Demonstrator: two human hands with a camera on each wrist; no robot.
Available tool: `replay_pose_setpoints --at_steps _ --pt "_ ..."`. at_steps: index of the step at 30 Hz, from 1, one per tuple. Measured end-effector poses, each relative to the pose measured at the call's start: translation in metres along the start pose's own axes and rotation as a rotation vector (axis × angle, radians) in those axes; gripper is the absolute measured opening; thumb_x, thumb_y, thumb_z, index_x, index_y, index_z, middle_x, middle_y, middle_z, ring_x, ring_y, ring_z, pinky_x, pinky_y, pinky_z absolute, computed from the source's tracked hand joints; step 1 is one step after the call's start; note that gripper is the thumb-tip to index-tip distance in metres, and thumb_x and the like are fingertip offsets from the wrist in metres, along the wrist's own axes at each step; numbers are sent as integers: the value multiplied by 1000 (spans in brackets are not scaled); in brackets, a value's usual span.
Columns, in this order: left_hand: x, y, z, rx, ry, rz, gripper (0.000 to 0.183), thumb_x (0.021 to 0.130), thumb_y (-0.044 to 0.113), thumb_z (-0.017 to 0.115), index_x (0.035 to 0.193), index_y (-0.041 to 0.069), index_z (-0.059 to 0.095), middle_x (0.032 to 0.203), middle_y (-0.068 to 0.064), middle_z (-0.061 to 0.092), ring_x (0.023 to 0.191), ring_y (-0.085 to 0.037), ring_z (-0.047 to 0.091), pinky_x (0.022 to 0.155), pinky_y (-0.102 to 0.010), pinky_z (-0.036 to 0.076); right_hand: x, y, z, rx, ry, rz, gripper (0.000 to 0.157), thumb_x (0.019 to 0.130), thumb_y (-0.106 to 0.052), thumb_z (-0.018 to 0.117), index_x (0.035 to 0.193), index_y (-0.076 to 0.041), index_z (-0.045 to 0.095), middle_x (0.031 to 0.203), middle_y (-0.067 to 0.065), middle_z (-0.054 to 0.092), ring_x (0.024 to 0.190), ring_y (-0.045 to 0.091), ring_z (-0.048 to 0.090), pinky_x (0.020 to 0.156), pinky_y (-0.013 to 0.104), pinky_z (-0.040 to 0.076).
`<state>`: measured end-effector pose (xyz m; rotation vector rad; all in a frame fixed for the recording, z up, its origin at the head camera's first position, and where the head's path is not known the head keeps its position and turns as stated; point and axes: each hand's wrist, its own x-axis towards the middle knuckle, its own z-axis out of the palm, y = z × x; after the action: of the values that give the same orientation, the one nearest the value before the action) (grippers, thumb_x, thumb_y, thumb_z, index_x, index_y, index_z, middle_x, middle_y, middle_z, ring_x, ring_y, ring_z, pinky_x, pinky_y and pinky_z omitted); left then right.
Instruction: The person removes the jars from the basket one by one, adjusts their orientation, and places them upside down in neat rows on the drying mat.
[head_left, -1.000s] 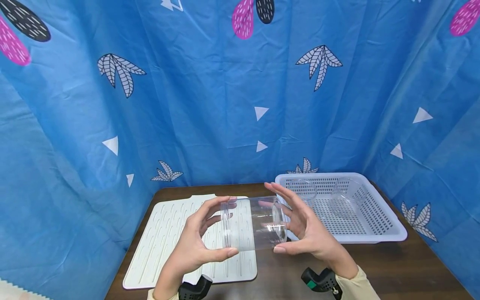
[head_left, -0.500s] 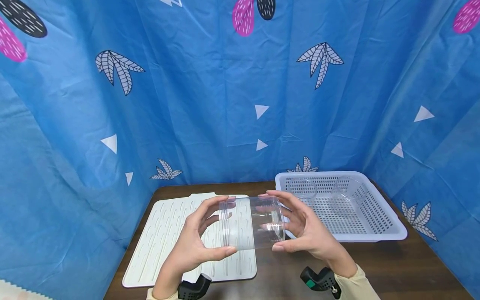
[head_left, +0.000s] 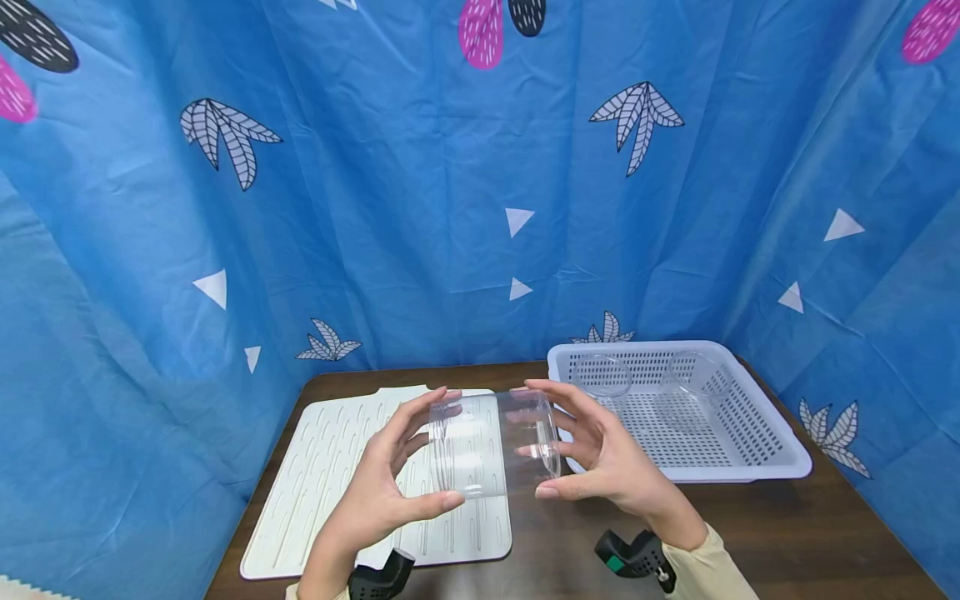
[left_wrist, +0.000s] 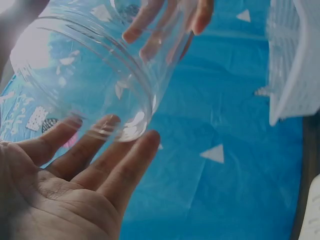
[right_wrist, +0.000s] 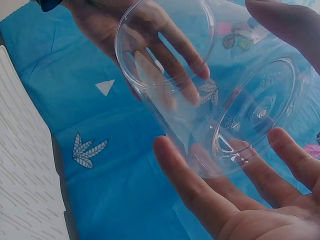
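Note:
A clear, empty plastic jar [head_left: 487,446] lies sideways in the air between both hands, above the right edge of the white mat. Its threaded open mouth [left_wrist: 85,65] points left, and its moulded round base [right_wrist: 262,112] points right. My left hand [head_left: 378,479] holds the mouth end, thumb below and fingers curved over the far side. Around the base end, my right hand [head_left: 611,462] grips with its thumb low and its fingers spread behind. Several fingertips show through the transparent wall.
A white ridged mat [head_left: 315,475] lies at the left of the brown wooden table [head_left: 555,542]. At the back right stands a white perforated basket [head_left: 780,454] with clear round containers [head_left: 693,379] inside. A blue patterned curtain [head_left: 420,208] surrounds the table.
The raised fingers of my right hand have come down onto the jar's base end. Hands and jar have shifted slightly left in the head view, and the view itself has moved a little.

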<state>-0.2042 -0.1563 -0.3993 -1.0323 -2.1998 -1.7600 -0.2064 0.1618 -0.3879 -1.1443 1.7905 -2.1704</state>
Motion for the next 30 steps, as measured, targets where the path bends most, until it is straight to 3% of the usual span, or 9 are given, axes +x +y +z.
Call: replay_pose_setpoints --at_steps 9,13,15,20,26,30 --pt "-13 -10 -1 105 41 -67 103 87 17 95 170 30 36 170 0 44 152 -22 48 119 -34 47 7 2 -4 -136 60 47 102 78 13 93 165 -4 43 166 23 43 141 49 54 105 53 58" --pt "-24 -22 2 220 36 -92 96 94 24 91 171 25 35 171 -4 42 153 -26 48 118 -42 48 11 8 -7 -165 75 62 99 80 8 94 164 -8 46 165 19 46 139 44 57 104 52 59" --pt "-30 -26 5 317 32 -111 89 97 30 87 170 19 37 171 -5 43 153 -29 47 117 -51 49 13 12 -8 -176 85 78 98 81 6 95 164 -11 48 165 17 47 138 40 59 102 53 60" --pt "-46 -29 10 535 16 -204 80 103 43 79 166 10 44 174 -7 38 157 -34 42 115 -64 47 21 19 -10 -213 111 119 96 80 1 97 163 -15 51 163 15 51 136 38 61 98 58 61" --pt "-60 -32 12 728 32 -202 64 106 33 76 157 0 55 171 -16 40 154 -42 43 116 -70 42 31 26 -9 -327 155 168 95 77 -7 101 160 -22 56 160 9 55 135 38 62 97 47 63" --pt "-70 -39 9 806 58 -195 56 106 26 76 151 -4 59 167 -21 45 152 -47 43 116 -78 36 40 30 -5 -395 148 181 96 75 -12 104 158 -25 58 157 5 58 135 36 63 96 47 64"
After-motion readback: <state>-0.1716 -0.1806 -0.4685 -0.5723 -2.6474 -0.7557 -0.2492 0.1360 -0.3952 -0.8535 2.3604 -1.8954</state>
